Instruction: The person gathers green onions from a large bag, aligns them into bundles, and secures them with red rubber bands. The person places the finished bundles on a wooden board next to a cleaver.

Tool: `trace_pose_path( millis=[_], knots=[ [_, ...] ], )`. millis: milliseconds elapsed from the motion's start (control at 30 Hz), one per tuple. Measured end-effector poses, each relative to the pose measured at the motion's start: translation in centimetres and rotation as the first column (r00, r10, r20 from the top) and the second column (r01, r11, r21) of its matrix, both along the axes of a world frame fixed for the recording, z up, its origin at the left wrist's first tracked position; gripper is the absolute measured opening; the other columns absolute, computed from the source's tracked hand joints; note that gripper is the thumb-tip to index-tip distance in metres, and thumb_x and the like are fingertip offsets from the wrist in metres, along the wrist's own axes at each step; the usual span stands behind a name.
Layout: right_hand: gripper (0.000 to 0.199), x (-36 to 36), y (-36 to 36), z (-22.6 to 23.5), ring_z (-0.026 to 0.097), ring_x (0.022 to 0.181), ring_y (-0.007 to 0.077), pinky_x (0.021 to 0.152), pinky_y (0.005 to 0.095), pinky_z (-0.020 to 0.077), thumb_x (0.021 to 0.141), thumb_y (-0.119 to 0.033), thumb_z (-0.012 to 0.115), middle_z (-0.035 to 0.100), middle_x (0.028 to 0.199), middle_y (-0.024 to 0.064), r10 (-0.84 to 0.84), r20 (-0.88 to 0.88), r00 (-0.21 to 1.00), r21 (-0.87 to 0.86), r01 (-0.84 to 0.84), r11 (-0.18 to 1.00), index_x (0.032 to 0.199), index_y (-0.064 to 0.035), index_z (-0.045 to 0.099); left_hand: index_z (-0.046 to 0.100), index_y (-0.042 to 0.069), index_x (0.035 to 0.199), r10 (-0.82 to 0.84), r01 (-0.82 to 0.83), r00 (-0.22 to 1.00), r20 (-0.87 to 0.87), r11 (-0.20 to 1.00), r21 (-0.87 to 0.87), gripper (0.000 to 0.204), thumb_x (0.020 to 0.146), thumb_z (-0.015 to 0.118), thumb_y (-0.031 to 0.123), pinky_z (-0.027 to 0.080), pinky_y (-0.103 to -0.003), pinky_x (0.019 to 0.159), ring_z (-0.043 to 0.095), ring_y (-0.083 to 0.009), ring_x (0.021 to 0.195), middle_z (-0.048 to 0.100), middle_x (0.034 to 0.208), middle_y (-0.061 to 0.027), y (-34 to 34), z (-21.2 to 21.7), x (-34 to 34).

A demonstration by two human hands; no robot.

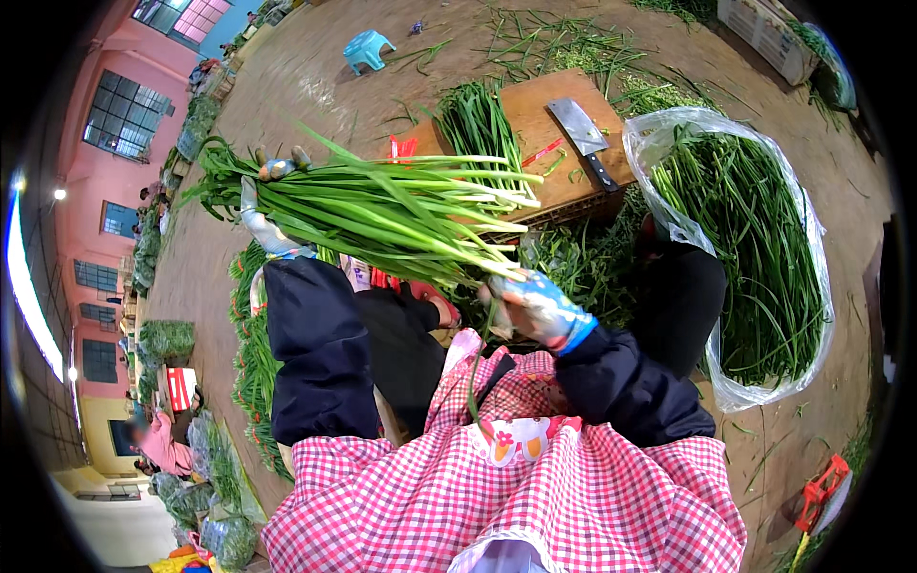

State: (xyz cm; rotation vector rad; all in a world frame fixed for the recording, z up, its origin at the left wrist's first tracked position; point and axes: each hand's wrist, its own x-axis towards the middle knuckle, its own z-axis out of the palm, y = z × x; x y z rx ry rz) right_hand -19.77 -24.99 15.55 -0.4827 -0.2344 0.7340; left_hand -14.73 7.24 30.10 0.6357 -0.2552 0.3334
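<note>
Pink walls with barred windows line the left of a brown floor. From my remote seat, the left hand is closed around the leafy end of a bunch of garlic chives, held out before the body, pale stems rightward. Right hand is blurred, fingers partly curled near the stem ends; I cannot tell whether it grips the loose blade below. I'd want the left hold firm but not crushing, and strays drawn lengthwise. Beyond, a wooden board bears a chive bundle and a cleaver, beside a chive-filled plastic bag; farther off stands a blue stool.
</note>
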Motion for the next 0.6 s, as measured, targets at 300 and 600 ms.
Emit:
trace_pose_path(
  millis=[300,600],
  knots=[
    [0.032,4.9,-9.7,-2.4,0.065,0.071,0.0194,0.061,0.0323,0.0508,0.079,-0.019,0.066,0.066,0.082,0.0063,0.353,0.648,0.675,-0.760,0.548,0.349,0.110,-0.0130,0.060,0.055,0.010,0.093,-0.045,0.048,0.992,-0.120,0.999,0.020,0.021,0.091,0.052,0.031,0.039,-0.043,0.093,0.053,-0.0221,0.095,0.057,0.093,-0.0013,4.4,-0.9,0.1],
    [0.042,6.2,-1.8,-1.3,0.058,0.105,0.0247,0.091,0.0408,0.0459,0.090,-0.018,0.057,0.057,0.117,0.0116,-0.107,0.079,0.991,0.096,0.099,0.990,0.125,0.0009,0.045,0.058,0.006,0.093,0.027,-0.011,0.980,-0.196,0.997,0.081,0.023,0.090,0.054,0.028,0.036,-0.040,0.100,0.054,-0.0202,0.095,0.060,0.091,-0.0025,2.0,0.5,-0.2]
  ],
)
